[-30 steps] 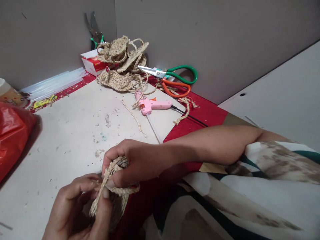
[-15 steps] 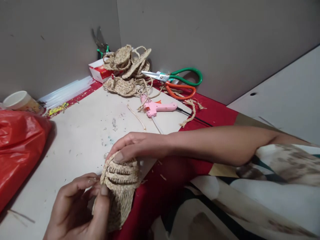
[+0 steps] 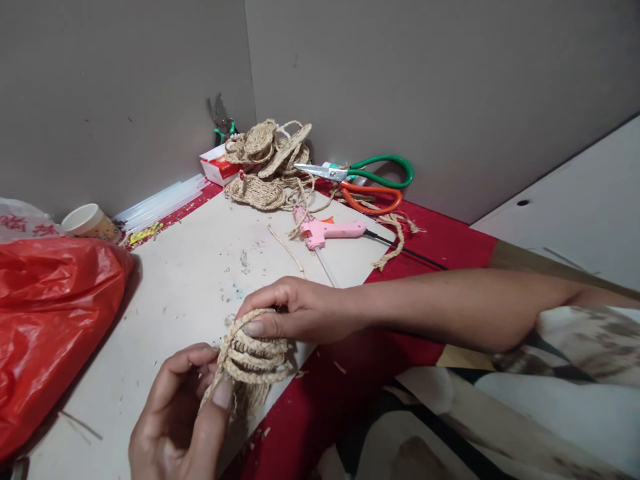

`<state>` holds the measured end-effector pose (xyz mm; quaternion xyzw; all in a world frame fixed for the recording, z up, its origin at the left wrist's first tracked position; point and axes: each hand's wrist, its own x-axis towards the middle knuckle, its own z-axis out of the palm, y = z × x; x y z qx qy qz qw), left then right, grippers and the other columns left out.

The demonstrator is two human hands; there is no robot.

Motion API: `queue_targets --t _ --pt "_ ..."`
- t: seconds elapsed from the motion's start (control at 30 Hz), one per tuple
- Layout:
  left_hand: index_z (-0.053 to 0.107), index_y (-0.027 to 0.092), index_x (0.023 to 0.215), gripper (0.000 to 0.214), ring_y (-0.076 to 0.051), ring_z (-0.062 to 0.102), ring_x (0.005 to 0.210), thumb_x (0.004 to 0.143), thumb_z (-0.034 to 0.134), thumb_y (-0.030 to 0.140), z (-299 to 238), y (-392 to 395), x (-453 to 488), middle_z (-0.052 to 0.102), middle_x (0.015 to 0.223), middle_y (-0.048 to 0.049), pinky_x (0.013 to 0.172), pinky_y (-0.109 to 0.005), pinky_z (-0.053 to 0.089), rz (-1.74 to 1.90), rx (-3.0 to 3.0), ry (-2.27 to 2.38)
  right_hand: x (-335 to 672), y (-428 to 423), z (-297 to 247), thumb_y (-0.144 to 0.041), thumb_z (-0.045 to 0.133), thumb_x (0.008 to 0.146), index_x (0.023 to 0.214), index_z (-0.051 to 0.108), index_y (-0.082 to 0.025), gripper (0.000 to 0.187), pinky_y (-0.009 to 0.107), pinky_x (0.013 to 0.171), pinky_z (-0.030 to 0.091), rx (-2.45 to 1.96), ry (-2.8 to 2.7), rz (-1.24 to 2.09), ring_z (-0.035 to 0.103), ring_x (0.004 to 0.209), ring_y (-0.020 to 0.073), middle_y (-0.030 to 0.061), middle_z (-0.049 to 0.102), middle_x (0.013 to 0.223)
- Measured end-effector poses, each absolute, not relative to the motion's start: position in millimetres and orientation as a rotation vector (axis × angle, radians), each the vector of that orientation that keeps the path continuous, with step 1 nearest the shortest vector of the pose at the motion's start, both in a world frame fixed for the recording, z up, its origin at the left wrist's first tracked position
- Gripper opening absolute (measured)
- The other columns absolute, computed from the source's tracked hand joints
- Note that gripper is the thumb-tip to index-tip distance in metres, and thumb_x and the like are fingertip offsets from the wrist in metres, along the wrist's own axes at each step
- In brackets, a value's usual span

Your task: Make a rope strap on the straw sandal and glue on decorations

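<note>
A small woven straw sandal (image 3: pixel 255 360) with several rope straps across its top is held over the near edge of a pale work board (image 3: pixel 200 280). My left hand (image 3: pixel 183 417) grips its lower end from below, thumb pressed on the straps. From the right, my right hand (image 3: pixel 295 310) closes its fingers and thumb over the top strap.
A red plastic bag (image 3: pixel 50 313) lies at the left, a paper cup (image 3: pixel 90 221) behind it. At the back wall sit a pile of straw sandals (image 3: pixel 265 167), a pink glue gun (image 3: pixel 330 230), green scissors (image 3: pixel 370 171), orange scissors (image 3: pixel 373 197) and clear glue sticks (image 3: pixel 160 200). Red cloth (image 3: pixel 430 240) covers the table.
The view tilted down, so everything sits lower in frame. My right hand drew back from covering the sandal to pinching its top strap, which shows the straps more fully.
</note>
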<state>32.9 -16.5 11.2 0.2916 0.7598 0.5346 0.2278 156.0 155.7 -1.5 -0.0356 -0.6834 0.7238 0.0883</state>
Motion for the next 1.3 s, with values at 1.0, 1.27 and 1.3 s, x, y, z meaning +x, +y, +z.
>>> queue_targets --t 1.0,1.27,1.3 --pt "0.058 0.022 0.063 0.024 -0.015 0.064 0.058 0.061 0.078 0.035 13.0 -15.3 27.9 0.067 0.072 0.0001 0.050 -0.022 0.054 1.469 0.665 2.090 161.9 144.3 -9.8 -0.020 0.046 0.097 0.110 0.062 0.001 0.029 0.017 0.084 0.048 0.290 -2.211 1.486 0.064 0.093 0.0102 0.0157 0.070 0.101" --pt "0.062 0.024 0.081 0.028 -0.015 0.059 0.055 0.061 0.080 0.036 13.1 -13.1 19.3 0.066 0.075 -0.0002 0.047 -0.025 0.050 1.316 0.415 1.758 163.3 142.8 -8.6 -0.017 0.049 0.095 0.111 0.061 0.005 0.029 0.019 0.079 0.049 0.279 -2.234 1.552 0.063 0.086 0.0112 0.0175 0.069 0.095" --pt "0.064 0.024 0.084 0.030 -0.014 0.058 0.055 0.062 0.080 0.036 12.2 -13.4 18.2 0.066 0.075 -0.0007 0.048 -0.024 0.049 1.291 0.372 1.709 163.7 142.9 -8.6 -0.018 0.048 0.096 0.110 0.061 0.005 0.030 0.019 0.079 0.050 0.273 -2.241 1.554 0.063 0.085 0.0113 0.0178 0.069 0.095"
